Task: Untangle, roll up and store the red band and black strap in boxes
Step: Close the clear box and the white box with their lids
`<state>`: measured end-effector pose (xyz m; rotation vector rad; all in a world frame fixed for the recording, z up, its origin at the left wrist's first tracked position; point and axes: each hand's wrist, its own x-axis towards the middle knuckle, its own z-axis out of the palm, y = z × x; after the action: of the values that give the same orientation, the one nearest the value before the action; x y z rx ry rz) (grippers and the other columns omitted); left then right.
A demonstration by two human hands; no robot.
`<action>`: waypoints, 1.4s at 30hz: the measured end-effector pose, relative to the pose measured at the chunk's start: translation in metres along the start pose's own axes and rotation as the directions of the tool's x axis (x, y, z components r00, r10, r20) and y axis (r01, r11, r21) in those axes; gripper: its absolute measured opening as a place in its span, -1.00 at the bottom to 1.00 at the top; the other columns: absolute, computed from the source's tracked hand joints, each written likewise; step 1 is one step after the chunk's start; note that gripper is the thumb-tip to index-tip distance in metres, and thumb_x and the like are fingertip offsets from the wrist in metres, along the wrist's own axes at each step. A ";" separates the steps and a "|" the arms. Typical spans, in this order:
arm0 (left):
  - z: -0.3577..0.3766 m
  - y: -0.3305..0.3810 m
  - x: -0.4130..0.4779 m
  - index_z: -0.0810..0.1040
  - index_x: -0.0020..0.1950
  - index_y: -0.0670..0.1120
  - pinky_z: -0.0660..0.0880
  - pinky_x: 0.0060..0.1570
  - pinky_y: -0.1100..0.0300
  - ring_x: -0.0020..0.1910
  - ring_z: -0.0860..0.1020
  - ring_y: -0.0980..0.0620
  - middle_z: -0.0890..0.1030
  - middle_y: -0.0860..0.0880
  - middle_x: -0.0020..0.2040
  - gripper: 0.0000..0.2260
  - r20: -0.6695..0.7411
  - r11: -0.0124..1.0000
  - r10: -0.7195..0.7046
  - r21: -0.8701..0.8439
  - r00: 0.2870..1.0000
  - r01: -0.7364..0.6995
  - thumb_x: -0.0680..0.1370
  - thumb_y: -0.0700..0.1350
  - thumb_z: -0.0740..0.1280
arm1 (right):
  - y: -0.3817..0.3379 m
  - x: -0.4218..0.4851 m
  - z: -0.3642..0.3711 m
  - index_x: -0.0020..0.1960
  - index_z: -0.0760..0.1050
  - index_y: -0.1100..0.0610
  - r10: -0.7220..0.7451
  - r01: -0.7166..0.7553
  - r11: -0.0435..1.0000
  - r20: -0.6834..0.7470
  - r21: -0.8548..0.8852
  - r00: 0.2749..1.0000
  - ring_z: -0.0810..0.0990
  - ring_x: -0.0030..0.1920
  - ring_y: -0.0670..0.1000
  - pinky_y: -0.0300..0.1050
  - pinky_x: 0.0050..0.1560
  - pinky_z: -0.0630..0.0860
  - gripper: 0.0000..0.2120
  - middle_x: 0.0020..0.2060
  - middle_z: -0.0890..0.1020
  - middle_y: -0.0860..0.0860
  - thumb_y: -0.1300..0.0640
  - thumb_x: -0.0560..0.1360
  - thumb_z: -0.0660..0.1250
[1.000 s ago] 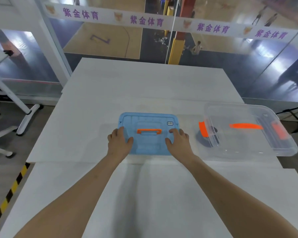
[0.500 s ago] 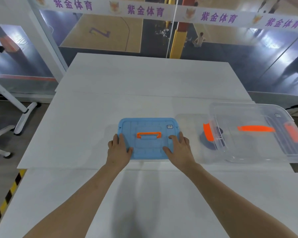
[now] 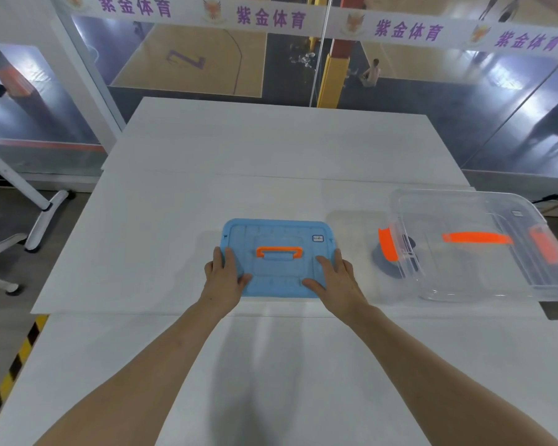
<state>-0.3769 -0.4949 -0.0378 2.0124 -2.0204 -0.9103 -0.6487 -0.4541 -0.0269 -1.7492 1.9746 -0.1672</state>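
A blue box lid (image 3: 277,226) with an orange handle (image 3: 279,252) sits shut on its box at the table's middle. My left hand (image 3: 224,278) lies flat on the lid's left end, fingers spread over the edge. My right hand (image 3: 334,280) presses flat on the lid's right end. Further right stands a clear box (image 3: 484,284) with orange latches, its clear lid lying tilted across it. A dark rolled strap (image 3: 385,265) shows through the clear box's left wall. No red band is in sight.
The white table (image 3: 271,156) stretches far ahead to a glass wall. A gap between two table tops runs just under my wrists. A chair base and a white frame leg (image 3: 45,214) stand on the floor at left. Yellow-black tape marks the floor at lower left.
Both hands stay on the blue lid in about the same spots. Only my view has shifted slightly.
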 end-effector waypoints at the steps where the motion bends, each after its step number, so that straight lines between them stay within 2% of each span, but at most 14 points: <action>1: 0.000 0.001 0.000 -0.02 0.66 -0.16 0.40 0.41 -0.12 0.46 0.21 -0.26 0.02 -0.19 0.63 -0.30 0.005 1.000 -0.004 0.002 1.000 0.004 0.68 0.08 0.27 | 0.000 0.000 0.001 0.56 0.22 0.02 0.004 -0.004 1.000 0.005 -0.009 1.000 0.20 0.53 0.22 0.15 0.54 0.33 -0.34 0.63 0.04 0.18 -0.31 0.61 0.24; 8: 0.001 0.006 -0.002 -0.09 0.68 -0.16 0.37 0.42 -0.08 0.49 0.19 -0.25 -0.06 -0.19 0.66 -0.29 0.012 0.999 -0.039 0.010 0.999 0.038 0.70 0.08 0.23 | -0.001 0.002 0.000 0.62 0.15 0.03 0.023 -0.020 0.997 0.038 -0.076 0.999 0.15 0.58 0.26 0.15 0.60 0.24 -0.30 0.65 -0.02 0.25 -0.33 0.63 0.18; 12: 0.001 0.004 0.001 -0.08 0.67 -0.17 0.32 0.50 -0.12 0.53 0.17 -0.29 -0.07 -0.23 0.66 -0.30 0.018 0.998 -0.030 0.049 0.999 0.029 0.70 0.11 0.21 | -0.001 0.003 0.001 0.62 0.16 0.03 0.024 -0.020 0.996 0.044 -0.081 0.999 0.15 0.58 0.26 0.16 0.59 0.25 -0.30 0.65 -0.02 0.24 -0.33 0.63 0.17; 16: 0.002 0.007 -0.003 -0.03 0.67 -0.14 0.05 0.62 -0.18 0.63 0.01 -0.38 -0.10 -0.31 0.67 -0.32 -0.050 0.974 0.009 0.226 0.999 0.003 0.70 0.11 0.22 | 0.000 0.005 0.000 0.60 0.17 0.02 0.017 -0.012 0.993 0.038 -0.117 0.999 0.17 0.57 0.25 0.16 0.57 0.28 -0.30 0.65 0.02 0.24 -0.35 0.62 0.17; 18: 0.000 0.012 -0.005 -0.04 0.70 -0.06 0.02 0.63 -0.15 0.65 -0.01 -0.35 -0.13 -0.28 0.68 -0.30 -0.073 0.967 0.101 0.240 0.992 -0.081 0.69 0.07 0.27 | -0.002 0.006 -0.003 0.58 0.20 0.02 -0.007 0.007 0.986 0.001 -0.168 1.000 0.19 0.57 0.25 0.15 0.55 0.30 -0.30 0.65 0.04 0.25 -0.36 0.60 0.21; 21: -0.002 0.016 -0.005 -0.11 0.70 0.09 0.11 0.62 -0.11 0.67 -0.01 -0.27 -0.10 -0.22 0.70 -0.26 -0.030 0.969 0.186 0.171 0.982 -0.178 0.67 0.12 0.28 | -0.010 0.009 -0.013 0.66 0.04 -0.06 -0.081 0.068 0.973 -0.051 -0.221 0.995 0.19 0.58 0.26 0.15 0.53 0.30 -0.19 0.67 -0.04 0.24 -0.30 0.57 0.32; 24: -0.001 0.013 -0.007 -0.12 0.70 0.09 0.07 0.62 -0.09 0.68 -0.05 -0.27 -0.04 -0.26 0.68 -0.25 0.009 0.958 0.187 0.218 0.982 -0.184 0.65 0.20 0.24 | -0.018 0.009 -0.018 0.68 -0.12 -0.22 -0.148 0.150 0.963 0.025 -0.224 0.989 0.17 0.60 0.28 0.19 0.53 0.31 -0.17 0.69 -0.05 0.19 -0.25 0.60 0.31; 27: -0.001 0.009 -0.009 -0.05 0.70 0.07 0.03 0.63 -0.08 0.68 -0.07 -0.26 0.01 -0.28 0.67 -0.27 0.019 0.961 0.191 0.198 0.981 -0.191 0.65 0.21 0.26 | -0.018 0.005 -0.016 0.65 -0.05 -0.31 -0.150 0.156 0.970 0.050 -0.184 0.988 0.10 0.63 0.26 0.21 0.56 0.28 -0.28 0.68 0.03 0.16 -0.26 0.61 0.26; 29: -0.003 0.006 -0.008 0.08 0.69 0.10 0.05 0.63 -0.07 0.68 -0.07 -0.23 0.02 -0.26 0.68 -0.33 0.027 0.964 0.200 0.172 0.979 -0.202 0.65 0.18 0.28 | -0.015 0.002 -0.014 0.63 0.03 -0.33 -0.147 0.153 0.974 0.049 -0.164 0.988 0.05 0.66 0.25 0.21 0.59 0.23 -0.35 0.68 0.07 0.16 -0.27 0.62 0.24; 32: -0.002 0.000 -0.010 0.19 0.66 0.14 0.05 0.64 -0.07 0.69 -0.08 -0.22 0.01 -0.24 0.68 -0.42 0.028 0.954 0.239 0.179 0.971 -0.240 0.66 0.14 0.28 | -0.010 -0.004 -0.008 0.64 0.04 -0.32 -0.152 0.164 0.970 0.080 -0.182 0.985 -0.11 0.70 0.21 0.15 0.65 0.09 -0.41 0.70 0.01 0.13 -0.28 0.66 0.15; 37: -0.003 0.005 -0.013 0.13 0.67 0.16 -0.07 0.65 -0.08 0.68 -0.19 -0.24 -0.11 -0.22 0.70 -0.49 0.082 0.933 0.216 0.278 0.973 -0.231 0.72 0.15 0.12 | -0.011 -0.007 -0.005 0.64 0.10 -0.30 -0.149 0.166 0.968 0.098 -0.187 0.984 -0.24 0.69 0.20 0.10 0.69 -0.11 -0.48 0.71 -0.07 0.13 -0.27 0.70 0.05; 42: -0.009 0.012 -0.016 0.03 0.69 0.18 -0.09 0.65 -0.10 0.68 -0.23 -0.21 -0.18 -0.19 0.70 -0.48 0.148 0.914 0.165 0.348 0.975 -0.207 0.73 0.19 0.02 | -0.014 -0.007 -0.006 0.64 0.10 -0.29 -0.134 0.157 0.966 0.118 -0.208 0.984 -0.25 0.69 0.23 0.12 0.68 -0.13 -0.49 0.71 -0.08 0.14 -0.26 0.70 0.03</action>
<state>-0.3812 -0.4838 -0.0192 1.9187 -2.5547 -0.6679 -0.6383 -0.4510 -0.0144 -1.9993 1.8475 0.0923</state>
